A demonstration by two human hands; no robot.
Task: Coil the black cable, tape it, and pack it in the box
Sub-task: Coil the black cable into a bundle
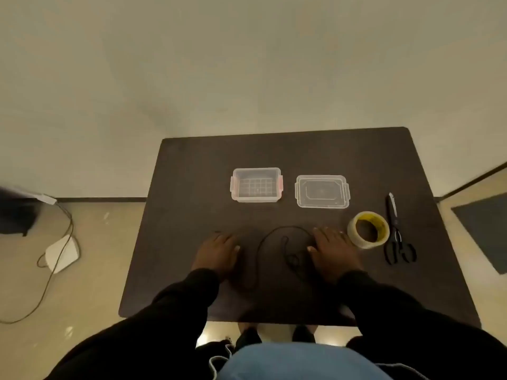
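A thin black cable [263, 239] lies loose on the dark table [192, 187], looping between my two hands. My left hand [219, 252] rests flat on the table left of the cable, fingers apart, holding nothing. My right hand [330, 250] lies flat to the right, its thumb close to a small tangle of the cable. A clear plastic box [256, 185] with pink latches stands open further back. Its clear lid [322, 191] lies beside it on the right. A roll of yellowish tape [368, 229] sits just right of my right hand.
Black scissors [396, 234] lie at the table's right side, blades pointing away. On the floor to the left are a white device [62, 253] and a trailing cord [55, 267]. A dark mat [485, 229] lies on the floor at right.
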